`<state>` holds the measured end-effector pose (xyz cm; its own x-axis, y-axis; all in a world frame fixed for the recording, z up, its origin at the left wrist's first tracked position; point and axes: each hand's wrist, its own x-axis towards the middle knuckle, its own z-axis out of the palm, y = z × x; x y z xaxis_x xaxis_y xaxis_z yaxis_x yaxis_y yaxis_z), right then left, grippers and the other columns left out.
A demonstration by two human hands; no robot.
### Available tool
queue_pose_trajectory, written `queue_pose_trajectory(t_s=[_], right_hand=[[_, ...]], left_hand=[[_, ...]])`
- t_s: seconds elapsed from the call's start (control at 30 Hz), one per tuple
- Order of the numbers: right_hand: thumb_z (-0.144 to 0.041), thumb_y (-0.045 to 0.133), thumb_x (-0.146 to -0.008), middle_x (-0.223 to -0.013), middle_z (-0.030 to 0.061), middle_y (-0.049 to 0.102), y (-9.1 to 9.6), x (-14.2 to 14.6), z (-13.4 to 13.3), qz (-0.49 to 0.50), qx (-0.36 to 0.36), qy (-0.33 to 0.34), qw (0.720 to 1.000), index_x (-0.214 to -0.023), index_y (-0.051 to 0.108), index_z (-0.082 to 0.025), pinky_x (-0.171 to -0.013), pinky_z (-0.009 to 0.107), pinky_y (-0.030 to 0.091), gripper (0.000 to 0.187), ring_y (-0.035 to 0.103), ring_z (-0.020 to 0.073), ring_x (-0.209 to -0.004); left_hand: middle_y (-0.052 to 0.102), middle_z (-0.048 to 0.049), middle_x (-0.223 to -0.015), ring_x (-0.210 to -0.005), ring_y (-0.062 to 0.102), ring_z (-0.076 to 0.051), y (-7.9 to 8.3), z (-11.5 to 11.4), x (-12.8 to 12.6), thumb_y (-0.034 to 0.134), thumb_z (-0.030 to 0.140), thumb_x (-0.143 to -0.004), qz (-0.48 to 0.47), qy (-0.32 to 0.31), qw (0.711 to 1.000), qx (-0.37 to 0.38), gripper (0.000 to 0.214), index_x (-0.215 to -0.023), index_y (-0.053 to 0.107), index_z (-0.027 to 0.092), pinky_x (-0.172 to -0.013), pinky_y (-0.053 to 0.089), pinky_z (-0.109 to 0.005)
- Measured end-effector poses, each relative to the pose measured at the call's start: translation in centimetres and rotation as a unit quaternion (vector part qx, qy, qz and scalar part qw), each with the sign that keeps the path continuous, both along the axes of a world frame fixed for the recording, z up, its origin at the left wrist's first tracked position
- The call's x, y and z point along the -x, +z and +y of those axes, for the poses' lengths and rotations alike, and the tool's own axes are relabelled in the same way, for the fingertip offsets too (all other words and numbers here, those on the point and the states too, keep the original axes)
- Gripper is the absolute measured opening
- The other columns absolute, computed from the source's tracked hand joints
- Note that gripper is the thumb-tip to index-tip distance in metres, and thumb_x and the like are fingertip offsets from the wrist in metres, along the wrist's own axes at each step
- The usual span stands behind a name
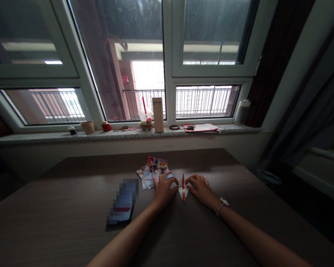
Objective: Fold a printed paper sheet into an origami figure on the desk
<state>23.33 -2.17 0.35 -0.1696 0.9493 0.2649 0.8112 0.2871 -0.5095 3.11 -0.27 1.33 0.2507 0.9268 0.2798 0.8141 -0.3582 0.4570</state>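
Observation:
A small piece of folded paper (pixel 183 193), white with a red stripe and pointed at its near end, stands on the table between my hands. At its left edge, my left hand (pixel 164 190) has thumb and fingers curled in, pinching the paper. From the opposite side my right hand (pixel 202 190) grips it in the same way, and a bracelet (pixel 222 204) circles that wrist. Just beyond my left fingers lies a loose pile of printed paper sheets (pixel 153 171), partly covered by that hand.
Left of my forearm a phone (pixel 123 202) lies on the dark wooden table (pixel 58 207). Along the stone windowsill (pixel 119 136) stand a beige thermos (pixel 157 115), a cup with a red straw (pixel 145 116), a paper cup (pixel 87 127), scissors (pixel 189 127) on papers, and a grey bottle (pixel 242 112).

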Motion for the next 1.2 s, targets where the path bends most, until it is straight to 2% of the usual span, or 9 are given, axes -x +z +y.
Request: queue_pose_trajectory(t_s=[0.27, 0.37, 0.57, 1.03, 1.2], right_hand=[[-0.035, 0.054, -0.093, -0.115, 0.0035, 0.061, 0.10, -0.27, -0.09, -0.004, -0.016, 0.020, 1.000, -0.101, 0.072, -0.032, -0.110, 0.050, 0.029, 0.020, 0.050, 0.0249, -0.117], [-0.034, 0.056, -0.093, -0.116, 0.0035, 0.062, -0.01, -0.27, -0.09, -0.002, -0.022, 0.023, 0.999, -0.099, 0.073, -0.032, -0.112, 0.051, 0.027, 0.019, 0.051, 0.0245, -0.117], [-0.033, 0.056, -0.094, -0.117, 0.0034, 0.064, -0.22, -0.27, -0.02, -0.011, -0.034, 0.032, 0.999, -0.098, 0.074, -0.032, -0.116, 0.059, 0.016, 0.019, 0.052, 0.0246, -0.119], [-0.032, 0.060, -0.092, -0.116, 0.0033, 0.065, 0.38, 0.14, -0.59, -0.035, -0.056, 0.043, 0.997, -0.098, 0.076, -0.034, -0.117, 0.058, 0.015, 0.017, 0.052, 0.0240, -0.118], [-0.031, 0.063, -0.090, -0.116, 0.0041, 0.064, 0.61, 0.01, -0.61, -0.051, -0.064, 0.054, 0.995, -0.097, 0.077, -0.034, -0.117, 0.059, 0.015, 0.016, 0.052, 0.0245, -0.119]], left_hand=[[0.052, -0.0077, -0.143, -0.137, 0.041, -0.034, 0.19, -0.08, 0.21, 0.074, 0.028, -0.082, -0.006, -0.005, 1.000, -0.009, 0.011, -0.090, 0.080, 0.031, -0.117, 0.007, -0.069], [0.052, -0.0077, -0.143, -0.137, 0.041, -0.034, 0.17, -0.18, 0.22, 0.076, 0.028, -0.081, -0.006, -0.013, 1.000, -0.011, 0.012, -0.091, 0.080, 0.032, -0.117, 0.007, -0.069], [0.053, -0.0063, -0.142, -0.136, 0.042, -0.034, 0.18, -0.30, 0.10, 0.076, 0.030, -0.081, 0.007, -0.023, 1.000, -0.016, 0.010, -0.089, 0.080, 0.035, -0.116, 0.005, -0.072], [0.052, -0.0069, -0.145, -0.136, 0.042, -0.033, 0.19, -0.34, 0.17, 0.076, 0.030, -0.082, 0.032, -0.037, 0.999, -0.009, 0.014, -0.093, 0.080, 0.036, -0.115, 0.007, -0.073], [0.051, -0.0058, -0.146, -0.138, 0.040, -0.034, 0.42, -0.36, 0.23, 0.076, 0.030, -0.082, 0.042, -0.059, 0.997, -0.024, 0.011, -0.091, 0.080, 0.035, -0.116, 0.003, -0.073]])
